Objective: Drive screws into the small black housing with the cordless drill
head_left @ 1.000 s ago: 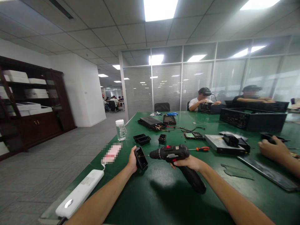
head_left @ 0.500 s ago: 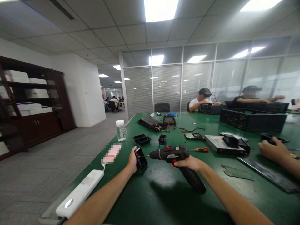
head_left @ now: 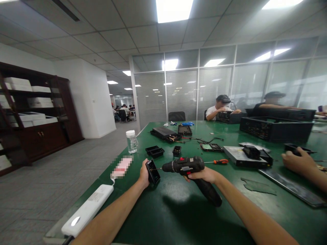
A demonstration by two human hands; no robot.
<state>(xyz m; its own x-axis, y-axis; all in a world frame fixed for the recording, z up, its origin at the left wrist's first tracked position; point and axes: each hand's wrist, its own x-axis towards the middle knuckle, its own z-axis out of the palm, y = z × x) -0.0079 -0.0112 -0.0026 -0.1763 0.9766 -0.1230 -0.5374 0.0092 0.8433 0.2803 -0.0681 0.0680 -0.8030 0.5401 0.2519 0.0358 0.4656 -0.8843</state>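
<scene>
My left hand (head_left: 144, 175) grips a small black box-like plastic part (head_left: 153, 173), tilted so its hollow side faces right. My right hand (head_left: 204, 175) is wrapped round the handle of a black cordless drill (head_left: 184, 165) held level above the table. The drill's thin bit points left and reaches into the hollow of the black part; whether its tip meets a screw is too small to tell. Just beyond lie more black plastic trays (head_left: 154, 151) and a small black box (head_left: 176, 151). Behind the drill is an orange-handled screwdriver (head_left: 220, 162).
On the green table (head_left: 178, 214) are a white power strip (head_left: 88, 209), a water bottle (head_left: 131, 141), a circuit board (head_left: 211, 147), a silver drive (head_left: 240, 156) and a black computer case (head_left: 276, 129). A co-worker's hand (head_left: 298, 161) is at right; two people sit across.
The drill and my right hand have shifted very slightly left and up. My left hand keeps the black part in nearly the same place. A person at the far right has lowered their arm.
</scene>
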